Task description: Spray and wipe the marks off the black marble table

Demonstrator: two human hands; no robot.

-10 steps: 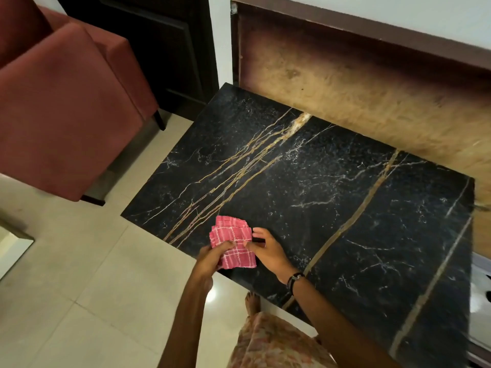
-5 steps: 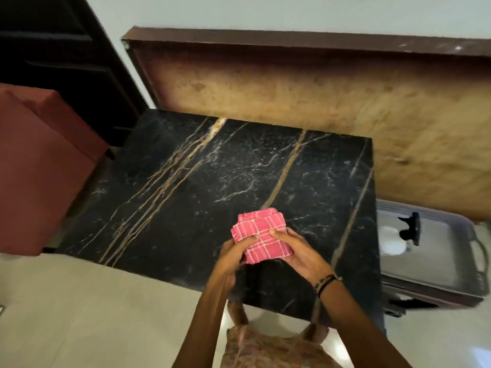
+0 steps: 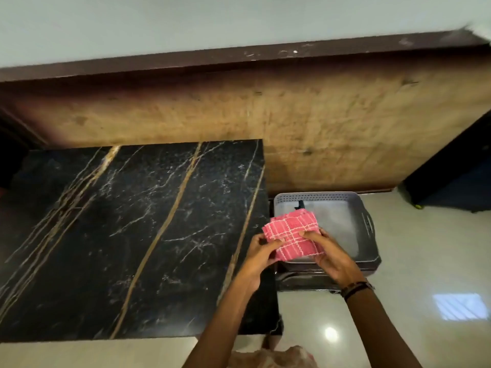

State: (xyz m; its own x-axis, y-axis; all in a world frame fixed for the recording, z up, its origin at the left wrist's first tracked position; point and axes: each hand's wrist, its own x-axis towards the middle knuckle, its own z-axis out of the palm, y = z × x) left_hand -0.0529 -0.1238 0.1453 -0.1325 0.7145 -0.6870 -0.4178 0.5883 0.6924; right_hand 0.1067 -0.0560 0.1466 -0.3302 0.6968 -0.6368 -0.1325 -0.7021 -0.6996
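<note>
While both of my hands grip the folded pink checked cloth (image 3: 292,239), I hold it out past the right edge of the black marble table (image 3: 132,235), over the near-left corner of the grey basket (image 3: 368,227) that sits on the floor just beside the table. My left hand (image 3: 261,251) pinches the cloth's left end, fingers curled under and thumb on top; my right hand (image 3: 329,254) pinches the right end, thumb laid across the upper face. Neither hand has anything else in it.

What matters for the next move is direction. From my hands the tabletop lies toward nine o'clock, its long axis running from nine to three, and its gold veins slanting from about seven toward one. My left hand is the nearer one, hovering right at the table's edge, so I judge it best placed to carry the cloth back onto the stone. Something dark pokes up inside the basket at about twelve o'clock from the cloth; it may be a sprayer's trigger, but most of it is hidden behind the cloth and I cannot tell. If it is, my right hand is nearer to it.

I can make out no clear marks on the marble from here, only veining and blur.
</note>
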